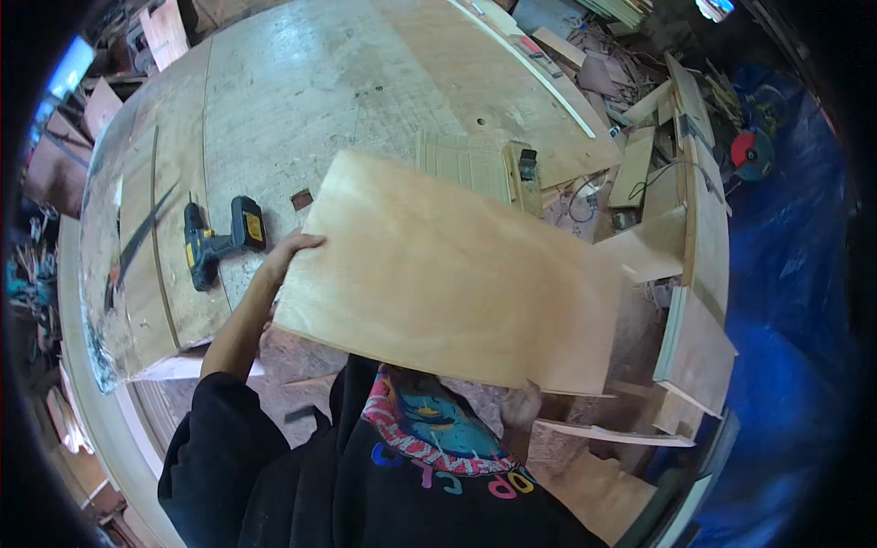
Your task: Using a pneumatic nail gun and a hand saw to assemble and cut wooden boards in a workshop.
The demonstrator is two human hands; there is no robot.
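Note:
A rectangular plywood panel (448, 283) with a pale, smooth face is held up in front of my body, tilted over the near edge of the table. My left hand (294, 248) grips its left edge, thumb on the upper face and the other fingers hidden behind. At the panel's lower edge, a blurred shape seems to be my right hand (521, 402); its fingers are smeared and mostly covered. Left of the panel, a black and yellow cordless drill (208, 245) lies on the wooden tabletop (283, 100).
A handsaw (146, 233) lies at the table's left. Beyond the panel is a grooved board (464, 164). A wooden frame (690, 201) and stacked boards (690, 352) stand at right, by a blue tarp (776, 365). A power tool with a red disc (751, 151) sits there; offcuts (607, 73) lie behind.

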